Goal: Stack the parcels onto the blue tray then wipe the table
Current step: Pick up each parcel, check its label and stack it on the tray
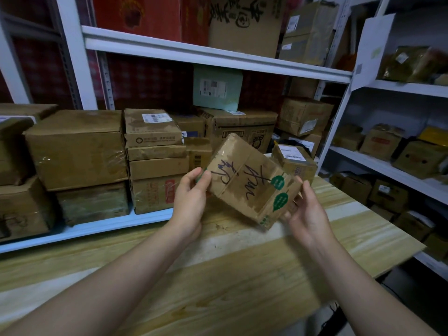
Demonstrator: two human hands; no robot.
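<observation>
Both hands hold one parcel (pixel 247 180) tilted in the air above the far part of the table (pixel 218 287). The left hand (pixel 191 197) pinches its left edge between thumb and fingers. The right hand (pixel 308 209) cups its lower right corner, thumb up along the side, fingers underneath.

The parcel's taped brown top carries large characters handwritten in black marker, which I cannot read surely. Two green leaf-shaped prints sit near its right end, their white text too small to read.

A small box (pixel 294 161) rests on the table's far right corner, just behind the parcel. It has a white barcode label on top and orange letters "tto" on its side.

The table is pale wood with strong grain and lighter bands. Behind it stands a white metal rack (pixel 213 54) packed with brown cartons, several with shipping labels. One low carton (pixel 155 195) bears a red print. A mint-green box (pixel 217 87) leans at the back. On the upper shelf stand red cartons (pixel 145 15) and a brown one (pixel 244 23) with big black brush characters. More white shelves (pixel 388 166) of boxes fill the right side.
</observation>
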